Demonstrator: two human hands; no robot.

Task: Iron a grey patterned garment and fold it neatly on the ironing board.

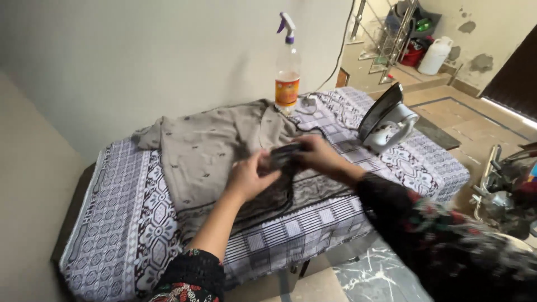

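Both forearms are extended over the patterned surface [128, 223], the left hand [249, 179] and right hand [319, 154] with fingers closed on a dark fabric strip [285, 154] above the beige garment [207, 151].

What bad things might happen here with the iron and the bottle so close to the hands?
1. The iron stands on its end close to the right hand; an elbow bump might tip it onto the patterned cover.
2. Its cord runs by the spray bottle; a tug may topple the bottle onto the beige garment.
3. Both hands, the left hand too, are busy with a dark cloth.
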